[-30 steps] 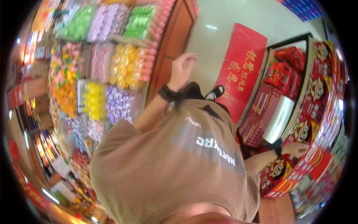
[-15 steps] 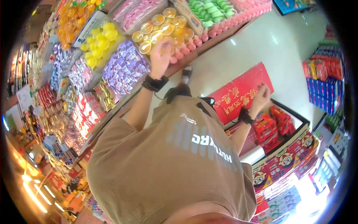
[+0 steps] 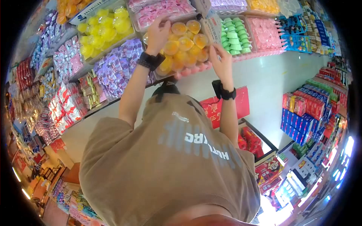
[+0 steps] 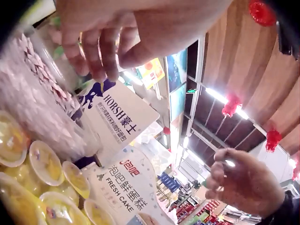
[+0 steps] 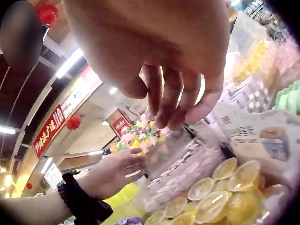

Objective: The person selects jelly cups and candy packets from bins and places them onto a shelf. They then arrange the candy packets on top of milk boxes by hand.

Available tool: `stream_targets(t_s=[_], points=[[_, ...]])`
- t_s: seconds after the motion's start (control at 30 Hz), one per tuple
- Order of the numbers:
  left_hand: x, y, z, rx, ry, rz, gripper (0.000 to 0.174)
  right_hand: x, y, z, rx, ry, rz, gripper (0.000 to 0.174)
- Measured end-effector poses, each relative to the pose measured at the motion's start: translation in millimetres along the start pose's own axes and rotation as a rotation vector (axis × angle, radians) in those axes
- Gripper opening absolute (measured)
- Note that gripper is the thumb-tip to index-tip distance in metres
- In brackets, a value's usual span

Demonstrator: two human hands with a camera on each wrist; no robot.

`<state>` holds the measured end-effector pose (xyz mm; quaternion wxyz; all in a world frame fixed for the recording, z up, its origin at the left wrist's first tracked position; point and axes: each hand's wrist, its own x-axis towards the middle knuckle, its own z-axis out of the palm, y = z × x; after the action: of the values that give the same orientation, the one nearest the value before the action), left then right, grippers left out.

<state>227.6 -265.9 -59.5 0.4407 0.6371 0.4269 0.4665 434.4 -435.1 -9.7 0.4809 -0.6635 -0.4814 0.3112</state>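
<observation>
In the head view, my left hand (image 3: 157,37) is over the left side of a bin of clear cups with orange-yellow contents (image 3: 185,43), fingers loosely bent. My right hand (image 3: 221,63) is at the bin's right side, below a printed card (image 3: 213,29), thumb and fingers apart. The left wrist view has my left hand (image 4: 140,35) above a white HORSH card (image 4: 122,117), with my right hand (image 4: 248,183) farther off. From the right wrist, my right hand (image 5: 159,51) hangs above pink-white packets (image 5: 187,176). Neither hand visibly holds anything; exact fingertip contact cannot be told.
Yellow cups (image 3: 105,30) and purple packets (image 3: 118,67) are to the left of the bin, pink packets (image 3: 164,13) beyond it. Green twisted items (image 3: 234,35) and pink cups (image 3: 264,34) are on the right. Stacked blue boxes (image 3: 296,126) stand across the aisle.
The view has swung to the right, toward the shelf. My right hand has come up from over the red mat to the bin; my left hand has moved to the bin's far left side.
</observation>
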Motion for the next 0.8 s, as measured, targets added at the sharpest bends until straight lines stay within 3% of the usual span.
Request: stream_targets(t_s=[0.1,0.23,0.37,0.43,0.47,0.57,0.6,0.67,0.77,0.8], points=[[19.8,11.0,0.3,-0.009,0.003,-0.043,0.028,51.3,-11.5,17.3,0.028,-0.124,-0.019,0.024],[53.0,-26.1,7.5,0.088,0.088,-0.017,0.031,114.4,-13.7,50.6,0.037,-0.176,-0.104,0.024],[87.5,-73.9,31.0,0.276,0.070,-0.012,0.036,164.9,27.1,96.8,-0.050,-0.077,-0.089,0.028],[99.9,-78.4,40.2,0.422,-0.007,-0.016,0.036,184.6,44.3,119.5,-0.132,-0.033,-0.184,0.029],[105.8,-87.5,45.5,0.329,-0.019,0.002,0.037,193.2,46.5,125.6,-0.215,-0.007,-0.230,0.028],[110.2,-98.0,57.3,0.502,0.106,0.210,0.040,212.2,56.8,137.5,-0.339,0.039,-0.370,0.026],[108.4,-100.3,60.0,0.595,0.091,0.144,0.042,222.0,66.7,141.1,-0.363,0.035,-0.403,0.026],[106.0,-105.1,60.8,0.671,0.074,0.211,0.041,234.2,71.3,143.5,-0.447,0.012,-0.460,0.029],[106.0,-108.7,66.5,0.707,0.081,0.157,0.043,264.0,94.8,151.4,-0.491,-0.096,-0.350,0.027],[105.4,-105.8,65.8,0.720,0.068,0.130,0.045,253.9,59.6,147.5,-0.523,-0.094,-0.334,0.030]])
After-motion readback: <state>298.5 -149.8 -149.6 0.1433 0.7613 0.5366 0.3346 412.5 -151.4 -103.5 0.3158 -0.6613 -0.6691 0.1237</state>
